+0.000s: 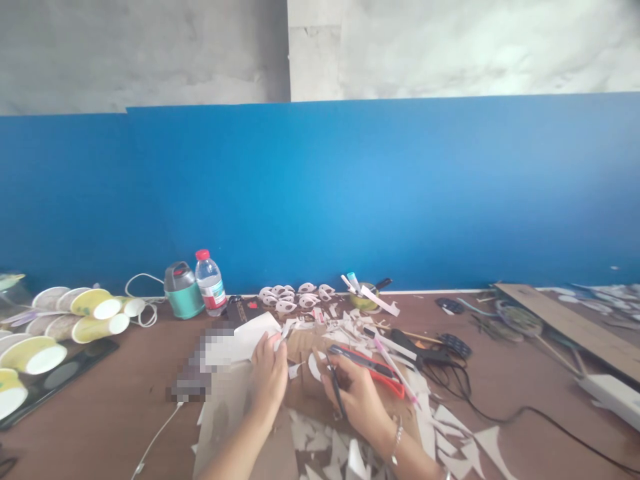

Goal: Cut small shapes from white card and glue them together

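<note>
My left hand [269,373] is closed at the edge of a white paper sheet [256,328], with its fingers bent over a small white bit. My right hand [356,393] grips a thin black pen-like tool [336,387], tilted, its upper end near the index finger. Just left of that tool lies a curved white cut-out [315,367]. A cutter knife with a dark body [367,360] and red-handled scissors [395,383] lie beside the right fingers. Under both hands is a brown cardboard sheet [300,400], strewn with white scraps [320,437].
A row of white bird-shaped cut-outs [287,305], a water bottle [211,287] and a teal container [183,297] stand at the back. Paper cups [95,307] lie left. A glue gun [430,353] with a black cord [510,420] and a cardboard strip [575,327] are right.
</note>
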`<state>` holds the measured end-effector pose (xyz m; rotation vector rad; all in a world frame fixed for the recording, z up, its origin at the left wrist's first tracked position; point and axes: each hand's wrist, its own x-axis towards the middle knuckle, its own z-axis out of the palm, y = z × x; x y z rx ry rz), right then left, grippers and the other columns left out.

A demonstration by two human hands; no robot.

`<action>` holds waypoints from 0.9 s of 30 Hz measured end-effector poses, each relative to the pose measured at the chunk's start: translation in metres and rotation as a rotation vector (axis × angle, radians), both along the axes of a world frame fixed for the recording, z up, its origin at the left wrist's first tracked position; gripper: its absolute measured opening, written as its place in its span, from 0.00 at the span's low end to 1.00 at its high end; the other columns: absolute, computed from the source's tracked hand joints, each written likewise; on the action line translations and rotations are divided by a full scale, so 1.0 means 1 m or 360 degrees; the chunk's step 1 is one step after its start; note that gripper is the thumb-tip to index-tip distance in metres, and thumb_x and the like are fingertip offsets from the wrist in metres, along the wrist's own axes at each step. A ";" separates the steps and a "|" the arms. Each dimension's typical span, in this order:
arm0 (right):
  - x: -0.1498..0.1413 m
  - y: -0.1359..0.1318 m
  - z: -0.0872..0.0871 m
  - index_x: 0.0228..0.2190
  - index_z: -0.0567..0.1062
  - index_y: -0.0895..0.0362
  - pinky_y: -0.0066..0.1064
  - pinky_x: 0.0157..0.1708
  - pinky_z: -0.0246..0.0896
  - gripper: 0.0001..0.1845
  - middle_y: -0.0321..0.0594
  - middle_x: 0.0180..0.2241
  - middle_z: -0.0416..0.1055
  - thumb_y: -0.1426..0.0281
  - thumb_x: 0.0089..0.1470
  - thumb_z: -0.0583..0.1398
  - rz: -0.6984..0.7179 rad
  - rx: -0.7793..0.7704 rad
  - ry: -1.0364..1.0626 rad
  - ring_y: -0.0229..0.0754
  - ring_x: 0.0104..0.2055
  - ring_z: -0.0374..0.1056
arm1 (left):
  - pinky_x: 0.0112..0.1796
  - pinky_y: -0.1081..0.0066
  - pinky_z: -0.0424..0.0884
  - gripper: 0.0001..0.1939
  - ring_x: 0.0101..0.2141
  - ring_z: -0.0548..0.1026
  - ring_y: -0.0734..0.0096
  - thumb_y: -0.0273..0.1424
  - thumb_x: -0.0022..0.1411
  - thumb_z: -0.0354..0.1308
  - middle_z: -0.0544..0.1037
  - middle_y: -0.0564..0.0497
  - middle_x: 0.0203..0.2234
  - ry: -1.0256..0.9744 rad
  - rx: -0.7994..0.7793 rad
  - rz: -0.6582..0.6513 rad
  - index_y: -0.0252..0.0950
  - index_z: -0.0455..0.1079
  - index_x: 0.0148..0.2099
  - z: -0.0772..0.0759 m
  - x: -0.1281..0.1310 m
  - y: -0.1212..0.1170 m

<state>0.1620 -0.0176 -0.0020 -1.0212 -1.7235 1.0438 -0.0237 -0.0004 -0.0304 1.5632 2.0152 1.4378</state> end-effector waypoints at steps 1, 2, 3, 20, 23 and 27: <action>0.000 0.000 0.001 0.36 0.74 0.60 0.25 0.20 0.52 0.12 0.33 0.20 0.63 0.66 0.51 0.58 -0.0002 0.0003 -0.0003 0.34 0.20 0.55 | 0.56 0.52 0.53 0.15 0.56 0.60 0.55 0.35 0.60 0.44 0.72 0.42 0.47 -0.0027 -0.0012 0.0007 0.37 0.67 0.44 -0.001 -0.001 0.001; 0.000 0.000 0.002 0.36 0.74 0.60 0.26 0.20 0.52 0.13 0.34 0.20 0.64 0.66 0.51 0.58 -0.0004 0.0003 -0.0005 0.35 0.21 0.55 | 0.55 0.52 0.54 0.15 0.56 0.61 0.54 0.35 0.60 0.44 0.72 0.42 0.47 -0.0058 -0.0026 0.0021 0.37 0.67 0.44 -0.001 -0.002 0.002; 0.000 0.000 0.002 0.36 0.74 0.60 0.26 0.20 0.52 0.13 0.34 0.20 0.64 0.66 0.50 0.58 -0.0004 -0.0001 -0.0004 0.35 0.21 0.55 | 0.54 0.53 0.55 0.15 0.55 0.62 0.54 0.36 0.60 0.45 0.72 0.41 0.47 -0.0084 -0.0036 0.0032 0.37 0.67 0.44 -0.001 -0.002 0.003; -0.001 0.000 0.001 0.35 0.74 0.59 0.25 0.20 0.51 0.11 0.32 0.19 0.61 0.66 0.51 0.58 -0.0009 0.0028 0.0073 0.34 0.20 0.54 | 0.56 0.55 0.58 0.16 0.57 0.60 0.59 0.32 0.66 0.43 0.65 0.43 0.55 -0.0153 0.0204 -0.0692 0.39 0.61 0.54 0.027 0.018 -0.024; -0.002 0.000 0.004 0.35 0.73 0.59 0.25 0.18 0.52 0.13 0.32 0.18 0.60 0.63 0.51 0.59 -0.0027 -0.0078 0.0137 0.34 0.19 0.54 | 0.55 0.53 0.59 0.14 0.57 0.61 0.58 0.32 0.65 0.46 0.68 0.43 0.52 -0.0077 0.0238 -0.0650 0.39 0.64 0.51 0.025 0.017 -0.021; -0.004 0.000 0.008 0.35 0.73 0.59 0.25 0.17 0.53 0.19 0.32 0.17 0.61 0.56 0.48 0.61 -0.0046 -0.0264 0.0297 0.34 0.18 0.55 | 0.50 0.56 0.64 0.09 0.49 0.67 0.57 0.32 0.62 0.48 0.72 0.43 0.42 0.0059 0.0328 -0.0571 0.39 0.69 0.40 0.032 0.019 -0.024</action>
